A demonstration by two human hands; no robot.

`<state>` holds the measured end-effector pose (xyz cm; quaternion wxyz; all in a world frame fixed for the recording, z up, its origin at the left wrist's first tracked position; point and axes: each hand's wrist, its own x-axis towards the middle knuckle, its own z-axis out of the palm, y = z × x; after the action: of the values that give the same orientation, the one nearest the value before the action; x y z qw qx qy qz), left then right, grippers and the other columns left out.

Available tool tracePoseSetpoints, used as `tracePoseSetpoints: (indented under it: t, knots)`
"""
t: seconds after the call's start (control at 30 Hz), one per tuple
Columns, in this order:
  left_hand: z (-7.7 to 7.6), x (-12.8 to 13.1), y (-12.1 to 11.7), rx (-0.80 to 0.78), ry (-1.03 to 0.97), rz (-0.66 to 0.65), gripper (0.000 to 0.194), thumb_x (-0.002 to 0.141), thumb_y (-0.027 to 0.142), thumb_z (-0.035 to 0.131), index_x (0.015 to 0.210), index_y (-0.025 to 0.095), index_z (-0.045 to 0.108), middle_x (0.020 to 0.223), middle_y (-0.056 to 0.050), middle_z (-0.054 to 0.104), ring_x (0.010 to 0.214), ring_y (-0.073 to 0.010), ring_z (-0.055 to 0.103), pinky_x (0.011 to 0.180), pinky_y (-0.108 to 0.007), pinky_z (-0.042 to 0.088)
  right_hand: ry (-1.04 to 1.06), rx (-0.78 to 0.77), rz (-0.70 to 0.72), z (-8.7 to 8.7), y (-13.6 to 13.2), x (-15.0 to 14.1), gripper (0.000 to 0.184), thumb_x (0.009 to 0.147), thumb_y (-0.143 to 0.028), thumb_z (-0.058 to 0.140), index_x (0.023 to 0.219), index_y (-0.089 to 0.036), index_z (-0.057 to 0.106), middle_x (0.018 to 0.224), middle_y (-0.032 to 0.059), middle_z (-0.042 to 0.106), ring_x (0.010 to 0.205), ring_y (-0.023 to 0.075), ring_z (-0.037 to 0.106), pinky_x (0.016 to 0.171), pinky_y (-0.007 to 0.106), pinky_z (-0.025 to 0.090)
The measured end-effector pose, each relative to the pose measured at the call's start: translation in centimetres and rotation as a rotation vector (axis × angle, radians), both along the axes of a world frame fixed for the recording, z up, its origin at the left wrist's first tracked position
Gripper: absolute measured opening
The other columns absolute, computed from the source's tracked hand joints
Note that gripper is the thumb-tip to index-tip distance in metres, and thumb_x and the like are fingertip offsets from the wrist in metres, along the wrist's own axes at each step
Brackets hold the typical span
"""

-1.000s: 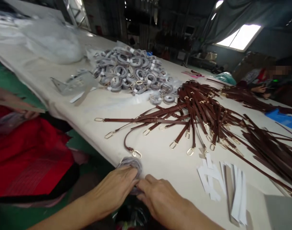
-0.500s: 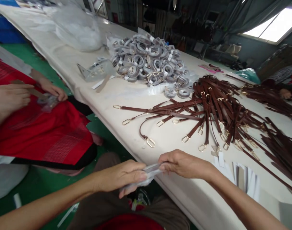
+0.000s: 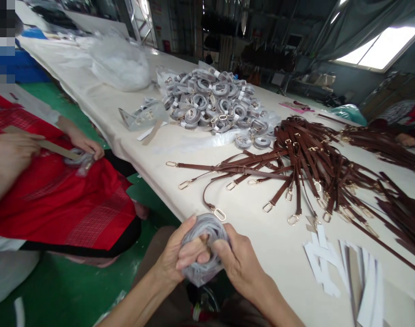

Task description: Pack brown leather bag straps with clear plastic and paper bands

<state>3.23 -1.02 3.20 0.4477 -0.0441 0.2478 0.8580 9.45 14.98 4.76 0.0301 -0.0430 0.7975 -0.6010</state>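
Both hands busy at about 6 o'clock, right at the near edge of the table [image 3: 262, 236]. Left hand [image 3: 175, 259] and right hand [image 3: 239, 263] clenched together around one grey coil [image 3: 205, 227], a rolled-up strap in clear wrap by the look of it. Coil sitting between the two palms, top half poking out above the fingers, bottom of the wrap bulging out below them at 6 o'clock. Left-hand fingers crossing over the front of the coil, right thumb pressed against its right side. Held just off the table edge, not resting on the cloth.

Straight up at 12 o'clock from the grip, just beyond it: a brown strap with a gold clip [image 3: 219, 214] curling toward the hands. Further out toward 1 and 2 o'clock, a big fan of brown straps [image 3: 309, 159] with gold clips spread on the cloth. Heap of wrapped grey coils [image 3: 210, 97] far back at 12 o'clock, well apart from the grip. White paper strips [image 3: 333, 268] off at 3 o'clock.

Over at 9 o'clock, another person in a red garment [image 3: 67, 200], their hands on a flat tan strip [image 3: 44, 144] and a small wrapped bundle. Green floor [image 3: 74, 290] below.
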Motion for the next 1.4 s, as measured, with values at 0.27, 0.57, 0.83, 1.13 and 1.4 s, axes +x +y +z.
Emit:
tracePoseSetpoints:
  t: [0.27, 0.57, 0.83, 1.13, 1.4]
  knots:
    - [-1.1, 0.0, 2.3, -0.166, 0.142, 0.066, 0.053, 0.091, 0.054, 0.057, 0.056, 0.015, 0.055, 0.030, 0.010, 0.020, 0.030, -0.0064, 0.022, 0.051, -0.020, 0.046, -0.029, 0.198, -0.079, -0.1, 0.5, -0.1, 0.010, 0.098, -0.028, 0.044, 0.101, -0.021, 0.050, 0.085, 0.0010, 0.067, 0.075, 0.0189, 0.063, 0.069, 0.028, 0.044]
    - [4.2, -7.8, 4.3, -0.655, 1.453, -0.134, 0.041, 0.099, 0.043, 0.047, 0.133, 0.022, 0.056, 0.130, -0.006, 0.062, 0.119, -0.0257, 0.056, 0.103, -0.035, 0.041, 0.447, 1.131, -0.261, -0.9, 6.5, -4.4, 0.013, 0.095, -0.031, 0.052, 0.093, -0.019, 0.048, 0.083, 0.0071, 0.061, 0.073, 0.0225, 0.058, 0.055, 0.030, 0.036]
    - [-3.8, -4.8, 7.5, -0.905, 2.277, 0.086, 0.027, 0.103, 0.028, 0.038, 0.101, 0.012, 0.060, 0.104, -0.015, 0.064, 0.099, -0.0288, 0.060, 0.086, -0.046, 0.054, 0.663, 1.226, -0.057, -6.3, 9.7, -3.4, 0.020, 0.102, -0.016, 0.037, 0.092, -0.018, 0.054, 0.094, 0.0112, 0.062, 0.075, 0.0220, 0.048, 0.062, 0.034, 0.035]
    - [-6.9, -3.5, 6.9, -0.866, 2.426, 0.165, 0.021, 0.100, 0.012, 0.041, 0.111, 0.012, 0.059, 0.104, -0.012, 0.066, 0.115, -0.0284, 0.059, 0.105, -0.052, 0.049, 0.653, 1.094, 0.164, -5.3, 12.7, 0.5, 0.047, 0.104, -0.037, 0.044, 0.142, -0.011, 0.044, 0.141, 0.0153, 0.055, 0.101, 0.0251, 0.049, 0.079, 0.038, 0.044]
    - [-6.2, -3.3, 6.1, -0.980, 2.487, 0.008, 0.044, 0.101, 0.022, 0.045, 0.143, 0.010, 0.044, 0.147, -0.014, 0.052, 0.141, -0.0321, 0.040, 0.117, -0.053, 0.036, 0.774, 1.019, 0.124, -6.8, 13.3, -0.3, 0.033, 0.102, -0.012, 0.046, 0.134, -0.011, 0.052, 0.135, 0.0119, 0.062, 0.093, 0.0223, 0.051, 0.074, 0.035, 0.045]
